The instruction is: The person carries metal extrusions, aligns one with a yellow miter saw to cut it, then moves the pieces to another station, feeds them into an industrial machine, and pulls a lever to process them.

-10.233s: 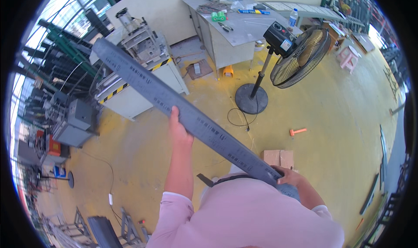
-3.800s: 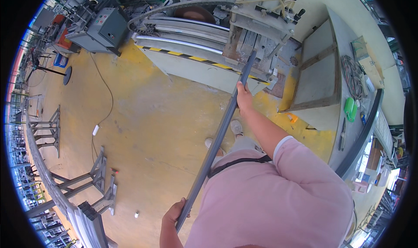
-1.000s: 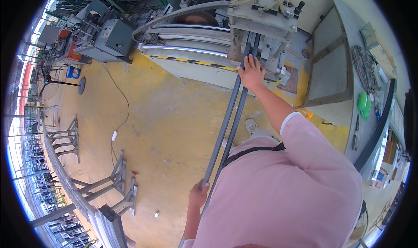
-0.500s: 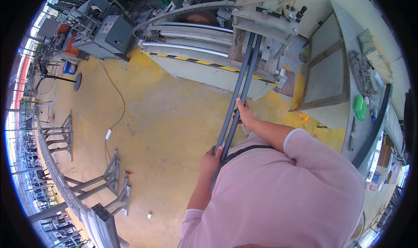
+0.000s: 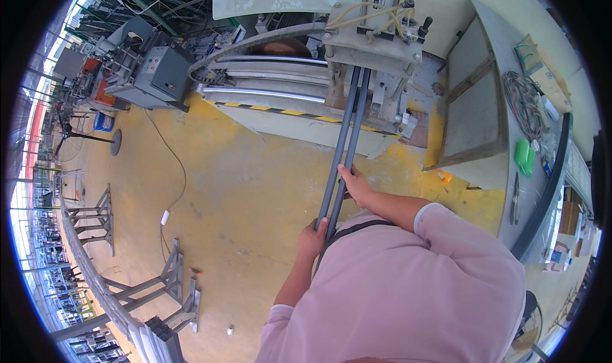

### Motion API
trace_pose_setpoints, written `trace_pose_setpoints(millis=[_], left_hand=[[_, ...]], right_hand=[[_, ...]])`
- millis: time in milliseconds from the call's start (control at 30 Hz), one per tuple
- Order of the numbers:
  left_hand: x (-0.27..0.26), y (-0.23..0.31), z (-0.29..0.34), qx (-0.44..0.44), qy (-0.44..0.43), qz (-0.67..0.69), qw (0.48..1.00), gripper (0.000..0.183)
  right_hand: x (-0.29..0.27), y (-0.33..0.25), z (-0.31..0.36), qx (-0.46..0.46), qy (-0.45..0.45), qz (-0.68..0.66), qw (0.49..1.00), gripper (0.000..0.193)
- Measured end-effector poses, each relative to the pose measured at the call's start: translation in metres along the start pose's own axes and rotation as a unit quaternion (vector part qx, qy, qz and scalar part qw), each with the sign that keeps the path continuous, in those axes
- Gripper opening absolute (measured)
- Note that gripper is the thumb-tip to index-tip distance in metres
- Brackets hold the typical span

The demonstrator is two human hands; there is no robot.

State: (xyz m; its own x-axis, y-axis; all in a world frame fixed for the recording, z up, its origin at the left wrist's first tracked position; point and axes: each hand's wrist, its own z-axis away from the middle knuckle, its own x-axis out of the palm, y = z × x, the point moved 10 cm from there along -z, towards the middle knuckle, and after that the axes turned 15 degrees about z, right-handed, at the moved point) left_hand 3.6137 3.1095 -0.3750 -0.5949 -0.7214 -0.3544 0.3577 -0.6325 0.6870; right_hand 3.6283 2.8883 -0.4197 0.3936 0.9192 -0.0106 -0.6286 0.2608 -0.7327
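Two long dark grey metal profiles point(image 5: 345, 131) run side by side from my body up into a machine point(image 5: 373, 47). Their far ends lie under its clamp plate, and how far in they reach is hidden. Close to my waist, my left hand point(image 5: 312, 237) grips the profiles, thumb on top. Farther along, my right hand point(image 5: 354, 185) is wrapped round them from the right, its thumb laid across the top and its other fingers partly hidden beneath. The near ends pass out of sight beside my pink shirt.
Left of the clamp stretches the machine bed with shiny rails point(image 5: 268, 95) and a striped edge. A grey control cabinet point(image 5: 162, 73) stands far left. Metal trestles point(image 5: 172, 277) and a cable point(image 5: 185, 171) occupy the left floor. At right is a workbench point(image 5: 507, 197) with coiled wire and a green bottle point(image 5: 525, 157).
The profiles now stand at a steeper angle in view. Both hands keep their hold on them, the right one sitting slightly lower in the picture. The whole view has shifted a little.
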Motion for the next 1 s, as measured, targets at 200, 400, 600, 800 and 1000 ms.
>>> trace_pose_setpoints(millis=[200,400,600,800,1000], left_hand=[[0.003,-0.007,-0.006,0.006,0.013,0.016,1.0,0.066],[0.005,0.006,0.022,0.165,0.093,-0.112,0.976,0.074],[0.0,-0.02,0.08,-0.033,0.134,-0.223,0.965,0.077],[0.004,-0.03,0.067,0.007,0.132,-0.234,0.963,0.054],[0.007,-0.02,0.062,-0.067,0.119,-0.264,0.955,0.05]], right_hand=[[-0.001,0.002,-0.005,-0.013,-0.018,0.004,1.0,0.057],[-0.003,-0.007,-0.002,-0.006,-0.038,0.014,0.999,0.064],[-0.007,-0.001,-0.006,0.013,-0.068,0.014,0.998,0.069],[-0.088,-0.056,-0.025,-0.049,-0.152,0.262,0.952,0.062],[-0.323,-0.345,0.038,-0.432,0.417,0.27,0.753,0.052]])
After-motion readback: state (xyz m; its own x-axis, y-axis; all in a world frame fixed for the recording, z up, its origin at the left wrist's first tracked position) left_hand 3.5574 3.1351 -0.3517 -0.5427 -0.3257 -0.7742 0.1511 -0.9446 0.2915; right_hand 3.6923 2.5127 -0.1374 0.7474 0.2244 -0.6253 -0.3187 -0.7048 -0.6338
